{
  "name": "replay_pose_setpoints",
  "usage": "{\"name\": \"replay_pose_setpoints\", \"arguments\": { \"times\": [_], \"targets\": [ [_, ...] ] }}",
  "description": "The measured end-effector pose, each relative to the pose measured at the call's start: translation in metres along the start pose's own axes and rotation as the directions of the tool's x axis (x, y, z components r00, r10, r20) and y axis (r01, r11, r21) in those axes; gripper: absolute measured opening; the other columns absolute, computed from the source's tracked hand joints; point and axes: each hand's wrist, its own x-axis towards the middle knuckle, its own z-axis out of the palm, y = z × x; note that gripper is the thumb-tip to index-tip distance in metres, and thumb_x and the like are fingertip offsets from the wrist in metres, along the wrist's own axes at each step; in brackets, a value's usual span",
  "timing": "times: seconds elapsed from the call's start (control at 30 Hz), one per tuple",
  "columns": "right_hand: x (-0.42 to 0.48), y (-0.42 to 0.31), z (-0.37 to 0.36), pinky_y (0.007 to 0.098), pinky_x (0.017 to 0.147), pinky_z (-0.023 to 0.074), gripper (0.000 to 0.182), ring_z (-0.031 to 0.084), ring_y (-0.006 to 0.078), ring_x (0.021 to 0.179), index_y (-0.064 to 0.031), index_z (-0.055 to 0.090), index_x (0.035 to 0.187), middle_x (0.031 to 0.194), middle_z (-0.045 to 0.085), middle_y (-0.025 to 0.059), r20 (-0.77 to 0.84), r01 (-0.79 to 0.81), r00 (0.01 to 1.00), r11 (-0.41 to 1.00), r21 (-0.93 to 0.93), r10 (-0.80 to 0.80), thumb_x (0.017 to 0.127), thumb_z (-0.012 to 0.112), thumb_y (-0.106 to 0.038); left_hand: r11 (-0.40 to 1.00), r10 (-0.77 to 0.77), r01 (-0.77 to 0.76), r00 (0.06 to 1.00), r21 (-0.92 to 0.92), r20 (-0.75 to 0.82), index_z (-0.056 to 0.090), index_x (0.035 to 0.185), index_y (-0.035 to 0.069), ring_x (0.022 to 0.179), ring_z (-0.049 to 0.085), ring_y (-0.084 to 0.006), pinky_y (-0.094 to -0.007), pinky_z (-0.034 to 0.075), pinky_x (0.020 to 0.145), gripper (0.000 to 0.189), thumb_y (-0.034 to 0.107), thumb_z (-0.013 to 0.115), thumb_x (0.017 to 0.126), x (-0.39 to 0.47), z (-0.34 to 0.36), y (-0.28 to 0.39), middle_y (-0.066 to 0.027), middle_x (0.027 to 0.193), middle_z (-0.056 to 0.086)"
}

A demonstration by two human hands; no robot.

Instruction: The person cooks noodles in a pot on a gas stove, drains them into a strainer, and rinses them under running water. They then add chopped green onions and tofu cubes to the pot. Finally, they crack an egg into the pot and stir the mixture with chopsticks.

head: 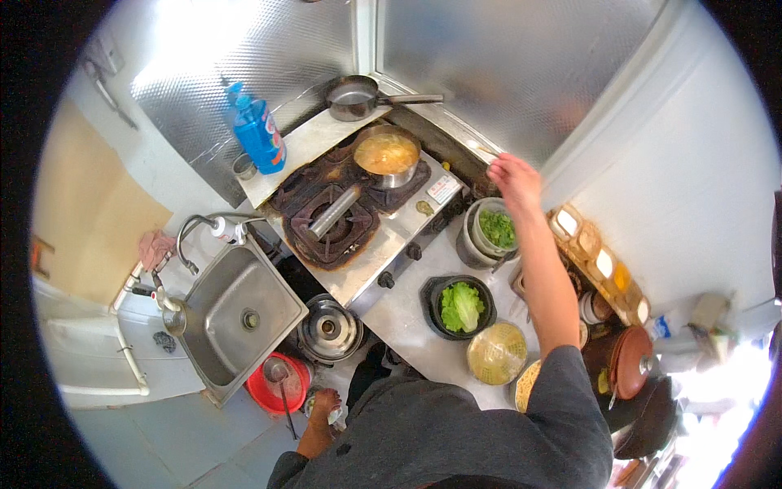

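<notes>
My right hand (516,181) is raised beyond the counter, right of the stove, its fingers pinched on the thin handle of a small spoon (482,148) with something white at its tip. On the back burner a steel saucepan (391,181) holds yellow-orange soup, its long handle reaching over the front burner. Below my right forearm, chopped greens (496,228) fill a round container. A lettuce leaf (462,307) lies in a black bowl (435,318). My left hand (327,401) hangs low by my side, next to a red bucket; its grip is unclear, with something clear and greenish beside it.
A steel sink (229,318) with a curved faucet is at left. The red bucket (253,391) holds a ladle. A blue detergent bottle (261,137) and a dark frying pan (353,101) stand behind the stove (366,269). Spice boxes (602,263) line the right wall near a brown lidded pot (632,360).
</notes>
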Motion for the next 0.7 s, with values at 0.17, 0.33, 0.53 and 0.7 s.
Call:
{"name": "replay_pose_setpoints", "arguments": {
  "times": [0.17, 0.33, 0.53, 0.7],
  "targets": [
    [0.027, 0.051, 0.085, 0.0348, 0.074, 0.0585, 0.022, 0.072, 0.0195, 0.079, 0.0026, 0.071, 0.109, 0.095, 0.075, 0.0137, 0.436, 0.549, 0.833, 0.412, -0.727, -0.340, 0.093, 0.058, -0.004, 0.931, 0.110, 0.156, 0.743, 0.331, -0.660, 0.062, 0.101, 0.015, 0.083, 0.067, -0.0254, -0.0441, 0.055, 0.076, 0.024, 0.035, 0.049, 0.096, 0.003, 0.001, -0.039, -0.0052, 0.088, 0.064],
    [-0.012, 0.037, 0.063, 0.0330, 0.078, 0.0564, 0.024, 0.073, 0.0191, 0.083, -0.0001, 0.071, 0.113, 0.100, 0.076, 0.0121, 0.504, 0.657, 0.714, 0.217, -0.722, -0.486, 0.094, 0.059, -0.007, 0.974, -0.053, 0.044, 0.998, -0.222, -0.038, 0.062, 0.098, 0.016, 0.077, 0.053, -0.0253, -0.0390, 0.046, 0.065, 0.026, 0.039, 0.051, 0.091, -0.030, 0.000, -0.021, -0.0039, 0.083, 0.054],
    [-0.070, 0.001, -0.059, 0.0286, 0.077, 0.0583, 0.024, 0.070, 0.0147, 0.083, 0.0066, 0.068, 0.118, 0.099, 0.073, 0.0120, 0.021, 0.253, 0.961, 0.842, -0.477, -0.277, 0.100, 0.056, -0.004, 0.999, 0.007, 0.000, 0.986, 0.041, -0.168, 0.063, 0.101, 0.014, 0.082, 0.054, -0.0294, -0.0404, 0.048, 0.071, 0.033, 0.042, 0.052, 0.089, 0.005, 0.033, -0.008, -0.0072, 0.092, 0.057],
    [-0.092, -0.023, -0.192, 0.0290, 0.075, 0.0585, 0.024, 0.069, 0.0142, 0.080, 0.0069, 0.069, 0.114, 0.092, 0.073, 0.0104, -0.277, 0.217, 0.826, 0.730, -0.648, -0.491, 0.098, 0.054, -0.004, 0.864, 0.098, 0.141, 0.893, 0.483, -0.438, 0.063, 0.102, 0.012, 0.081, 0.061, -0.0302, -0.0428, 0.052, 0.069, 0.026, 0.034, 0.053, 0.094, 0.028, 0.048, 0.044, -0.0089, 0.095, 0.062]
  ]
}}
